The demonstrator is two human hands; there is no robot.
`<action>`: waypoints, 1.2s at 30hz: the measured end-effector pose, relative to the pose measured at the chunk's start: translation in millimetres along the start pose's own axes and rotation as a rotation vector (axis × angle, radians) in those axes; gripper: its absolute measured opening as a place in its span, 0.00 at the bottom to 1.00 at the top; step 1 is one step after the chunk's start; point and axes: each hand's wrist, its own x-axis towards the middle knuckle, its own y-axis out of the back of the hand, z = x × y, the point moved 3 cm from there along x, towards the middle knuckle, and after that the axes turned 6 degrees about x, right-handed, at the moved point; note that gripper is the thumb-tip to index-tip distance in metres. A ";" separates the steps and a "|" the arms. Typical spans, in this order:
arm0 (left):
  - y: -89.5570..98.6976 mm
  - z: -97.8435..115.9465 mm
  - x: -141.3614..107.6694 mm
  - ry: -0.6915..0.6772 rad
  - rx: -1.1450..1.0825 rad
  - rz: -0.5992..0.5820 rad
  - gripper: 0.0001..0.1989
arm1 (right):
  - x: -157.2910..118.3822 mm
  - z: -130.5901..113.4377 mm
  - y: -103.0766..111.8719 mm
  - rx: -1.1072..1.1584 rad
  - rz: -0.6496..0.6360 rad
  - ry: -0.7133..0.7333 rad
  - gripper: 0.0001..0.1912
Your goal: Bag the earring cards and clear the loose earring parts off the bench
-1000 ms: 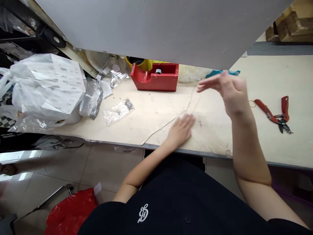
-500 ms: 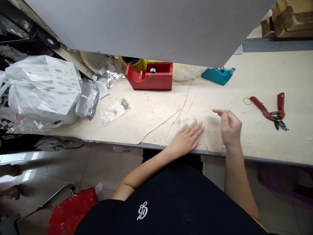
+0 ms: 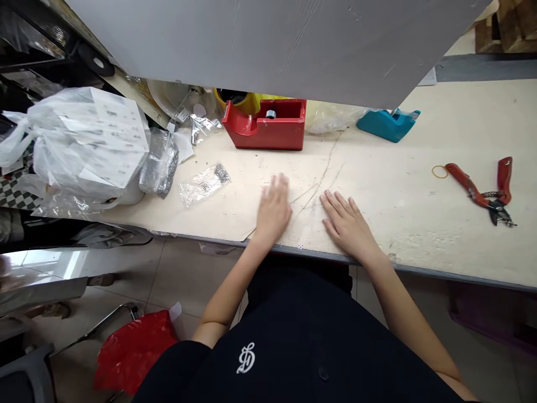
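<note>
Left hand (image 3: 273, 210) open, empty | right hand (image 3: 347, 228) open, empty | pale workbench (image 3: 419, 235) | tiled floor (image 3: 184, 280)

The camera worn on the head looks forward and down from just above the person's black shirt (image 3: 293, 341). It faces across a cream workbench (image 3: 403, 224), close over the left hand (image 3: 273, 210) and right hand (image 3: 347, 226)

Scuffed matt wooden benchtop (image 3: 403, 224), glossy red plastic tape dispenser (image 3: 285, 134)
</note>
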 end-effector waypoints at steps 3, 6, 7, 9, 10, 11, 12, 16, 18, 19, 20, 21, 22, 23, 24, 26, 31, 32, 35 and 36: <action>-9.8 46.8 -18.0 -0.437 -0.049 -0.083 0.32 | 2.6 10.2 2.1 -0.058 -0.016 -0.071 0.32; -18.1 55.7 -24.1 -0.450 -0.083 -0.158 0.31 | 1.9 31.3 17.5 -0.107 0.033 -0.184 0.34; -18.4 46.9 -21.8 -0.379 -0.085 -0.161 0.30 | 0.8 39.0 25.0 -0.117 0.064 -0.222 0.34; -13.9 16.7 -14.4 -0.218 -0.078 -0.136 0.31 | -1.5 52.9 41.6 -0.124 0.151 -0.285 0.35; -9.6 -2.0 -10.3 -0.140 -0.075 -0.115 0.31 | -2.0 58.2 49.7 -0.118 0.206 -0.302 0.35; -4.4 -21.2 -6.5 -0.066 -0.075 -0.090 0.31 | -1.3 61.8 57.2 -0.095 0.271 -0.299 0.35; 1.2 -39.5 -3.0 -0.004 -0.078 -0.062 0.32 | 0.7 63.7 63.7 -0.059 0.344 -0.276 0.34; 19.2 -87.9 8.5 0.144 -0.145 0.071 0.31 | 26.9 58.2 70.1 0.093 0.548 -0.127 0.22; 20.5 -94.8 14.3 0.184 -0.188 0.130 0.30 | 53.3 50.1 58.6 0.130 0.504 -0.077 0.22; 19.0 -94.6 17.1 0.193 -0.207 0.153 0.30 | 69.6 44.7 50.2 0.153 0.456 -0.044 0.21; 16.3 -92.6 19.5 0.195 -0.225 0.173 0.29 | 87.8 38.7 40.7 0.176 0.394 -0.007 0.19; 13.0 -89.6 21.2 0.191 -0.245 0.193 0.29 | 107.2 32.5 31.0 0.194 0.335 0.024 0.23; 9.4 -86.1 21.7 0.184 -0.264 0.211 0.28 | 127.5 26.5 21.9 0.209 0.283 0.050 0.31; 6.1 -83.0 20.9 0.176 -0.282 0.227 0.28 | 148.1 20.9 13.8 0.220 0.242 0.069 0.40; 3.3 -80.9 18.4 0.170 -0.296 0.243 0.28 | 168.3 16.0 7.4 0.231 0.218 0.081 0.47; 0.3 -80.8 8.4 0.172 -0.316 0.274 0.28 | 205.2 8.7 -0.5 0.252 0.206 0.080 0.52; 4.8 -101.3 -34.0 0.252 -0.332 0.357 0.26 | 255.6 1.5 -4.2 0.331 0.230 0.090 0.51; 6.5 -106.9 -40.8 0.280 -0.333 0.374 0.25 | 258.8 1.3 -4.6 0.344 0.234 0.095 0.50; 11.4 -121.0 -47.0 0.353 -0.341 0.409 0.24 | 262.2 0.6 -7.4 0.379 0.236 0.092 0.51; 12.8 -123.3 -43.4 0.363 -0.342 0.413 0.23 | 262.8 -0.3 -8.6 0.388 0.230 0.089 0.51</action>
